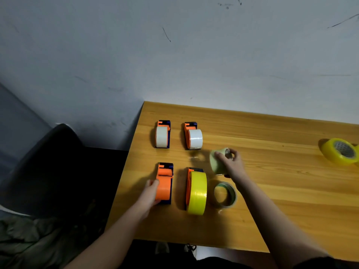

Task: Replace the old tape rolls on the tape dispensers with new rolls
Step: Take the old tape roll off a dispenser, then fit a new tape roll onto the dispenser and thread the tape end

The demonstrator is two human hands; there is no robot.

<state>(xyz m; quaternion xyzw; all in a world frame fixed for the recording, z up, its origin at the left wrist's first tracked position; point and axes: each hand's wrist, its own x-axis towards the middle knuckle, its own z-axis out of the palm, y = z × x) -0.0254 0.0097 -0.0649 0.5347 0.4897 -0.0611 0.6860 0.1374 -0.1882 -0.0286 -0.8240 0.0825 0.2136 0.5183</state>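
On the near left part of the wooden table [272, 191] stands an orange dispenser [164, 183] with no roll on its hub, and everything else is placed from it. The left hand [150, 193] grips its left side, fingers curled over the orange body, the forearm running back toward the near table edge. Just to its right stands a second dispenser [191, 188] carrying a full yellow roll [197, 193]. Right of that one, a nearly used-up clear roll [225, 194] lies flat on the wood. Beyond this spent ring, the right hand [231, 164] holds a pale green roll [218, 161] tilted on its edge, thumb and fingers pinching its rim near the core; whether it touches the table I cannot tell. Behind the empty dispenser, toward the wall [174, 55], a third dispenser [162, 134] holds a white roll [161, 136], and to that one's right a fourth dispenser [191, 135] holds another white roll [195, 139]. Far off to the right, by the frame's edge, sits a loose yellow roll [339, 151]. Left of the table stands a dark chair [48, 162].
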